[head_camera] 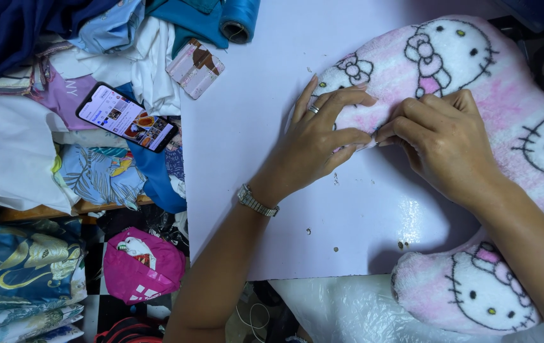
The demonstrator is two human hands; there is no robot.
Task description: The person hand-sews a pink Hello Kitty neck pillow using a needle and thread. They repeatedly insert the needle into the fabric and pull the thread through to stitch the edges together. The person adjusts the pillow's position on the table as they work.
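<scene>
Pink U-shaped pillow (pixel 507 127) lies on the white table (pixel 246 146), filling the 3 o'clock side. Long axis runs 12 to 5 o'clock; open side faces 8 o'clock. Your left hand (pixel 316 136) and right hand (pixel 440 143) both pinch its inner edge, fingertips touching. Phone (pixel 126 117) sits on the fabric pile (pixel 24 127) at 9 o'clock.

Lit phone (pixel 126 117) on heaped fabrics (pixel 43 76), blue thread spool (pixel 239 19)

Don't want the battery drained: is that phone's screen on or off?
On: the phone lies face up on the fabrics, its screen lit with pictures.
</scene>
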